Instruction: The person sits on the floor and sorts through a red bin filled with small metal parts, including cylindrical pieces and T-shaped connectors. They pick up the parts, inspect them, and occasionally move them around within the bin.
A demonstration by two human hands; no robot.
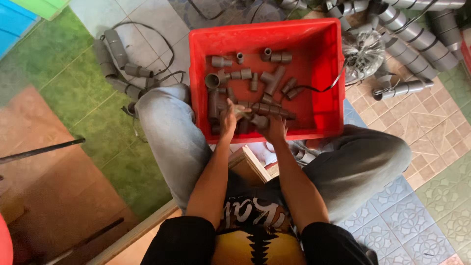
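A red plastic crate (pixel 324 59) rests on my knees and holds several grey pipe fittings (pixel 272 78): tees, elbows and short couplers. Both of my hands reach over its near wall. My left hand (pixel 228 119) is closed around a small grey fitting (pixel 241 111) near the crate's front. My right hand (pixel 274 128) grips another grey fitting (pixel 260 121) right beside it, and the two pieces nearly touch. A longer joined pipe piece (pixel 270 109) lies just beyond my fingers.
A bent grey pipe assembly with a black cable (pixel 120 64) lies on the tiled floor to the left. Large grey pipe sections (pixel 417 44) and a clear bag (pixel 363 51) lie at the upper right. A dark rod (pixel 41 149) lies on the left floor.
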